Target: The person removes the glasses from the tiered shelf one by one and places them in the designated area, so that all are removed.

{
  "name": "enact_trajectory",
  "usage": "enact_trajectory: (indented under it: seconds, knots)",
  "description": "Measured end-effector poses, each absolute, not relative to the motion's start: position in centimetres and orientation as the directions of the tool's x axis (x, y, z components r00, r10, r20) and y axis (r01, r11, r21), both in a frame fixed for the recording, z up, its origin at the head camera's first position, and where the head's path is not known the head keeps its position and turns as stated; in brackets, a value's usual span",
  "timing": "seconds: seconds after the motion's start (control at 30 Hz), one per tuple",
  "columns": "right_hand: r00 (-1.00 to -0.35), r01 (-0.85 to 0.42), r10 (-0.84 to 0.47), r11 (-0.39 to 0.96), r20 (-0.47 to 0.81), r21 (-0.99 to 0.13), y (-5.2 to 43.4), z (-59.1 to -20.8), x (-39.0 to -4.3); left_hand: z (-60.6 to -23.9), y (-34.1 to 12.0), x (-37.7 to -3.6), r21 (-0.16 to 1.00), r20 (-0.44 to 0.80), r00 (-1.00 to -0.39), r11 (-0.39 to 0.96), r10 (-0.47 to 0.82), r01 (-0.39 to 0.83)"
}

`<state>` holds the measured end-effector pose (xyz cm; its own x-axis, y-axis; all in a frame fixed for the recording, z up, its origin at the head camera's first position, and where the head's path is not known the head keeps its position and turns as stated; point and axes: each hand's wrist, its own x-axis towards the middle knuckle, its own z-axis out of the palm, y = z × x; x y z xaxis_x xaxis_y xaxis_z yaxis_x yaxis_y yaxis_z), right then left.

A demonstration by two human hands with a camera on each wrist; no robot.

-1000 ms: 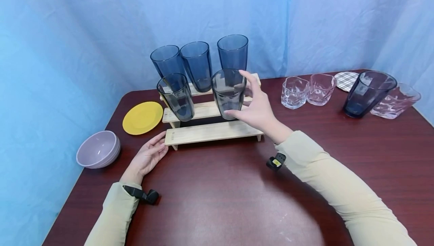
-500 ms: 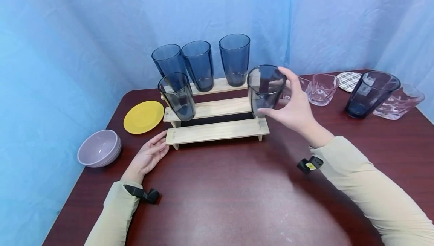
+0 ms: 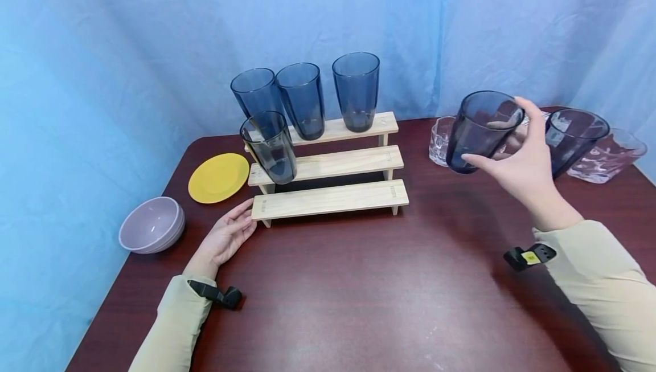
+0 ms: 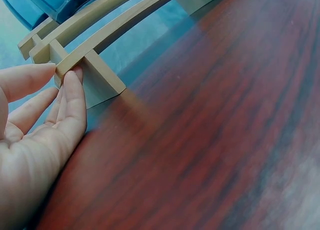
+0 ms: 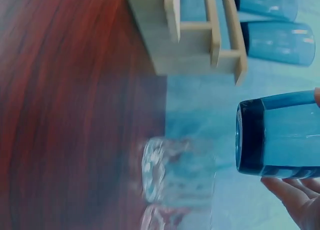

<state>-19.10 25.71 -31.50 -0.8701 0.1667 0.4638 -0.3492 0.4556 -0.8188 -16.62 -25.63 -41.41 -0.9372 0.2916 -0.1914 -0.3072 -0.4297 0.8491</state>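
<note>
My right hand (image 3: 525, 167) grips a dark tinted glass tumbler (image 3: 479, 133) by its sides, thumb in front. The tumbler is held in the air right of the rack, in front of the clear glasses. In the right wrist view the tumbler's thick dark base (image 5: 251, 137) shows. A three-step wooden rack (image 3: 330, 200) stands mid-table. My left hand (image 3: 228, 241) pinches the left end of its lowest board (image 4: 75, 60) between thumb and fingers. One grey tumbler (image 3: 271, 152) stands on the middle step's left end. On the top step are three blue tumblers (image 3: 357, 93).
A yellow plate (image 3: 218, 178) and a lilac bowl (image 3: 151, 227) lie left of the rack. At the right stand a clear tumbler (image 3: 439, 144), another dark tumbler (image 3: 571, 138) and a pinkish glass (image 3: 607, 158). Blue curtains (image 3: 359, 7) enclose the table.
My right hand has carried the tumbler rightward, from over the middle step to beyond the rack's right end. The left hand keeps its hold on the lowest board.
</note>
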Motion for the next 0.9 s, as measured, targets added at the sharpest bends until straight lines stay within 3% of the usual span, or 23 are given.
enact_trajectory:
  seconds: [0.53, 0.9]
  knots:
    - [-0.889, -0.008, 0.364, 0.594, 0.278, -0.805, 30.1, -33.7, -19.5, -41.4, -25.7, -16.7, 0.856, -0.202, -0.937, -0.413, 0.285, -0.310]
    - [-0.925, 0.109, 0.347, 0.635, 0.157, -0.765, 31.8, -34.9, -20.3, -41.3, -25.6, -16.7, 0.862, -0.217, -0.937, -0.396, 0.273, -0.315]
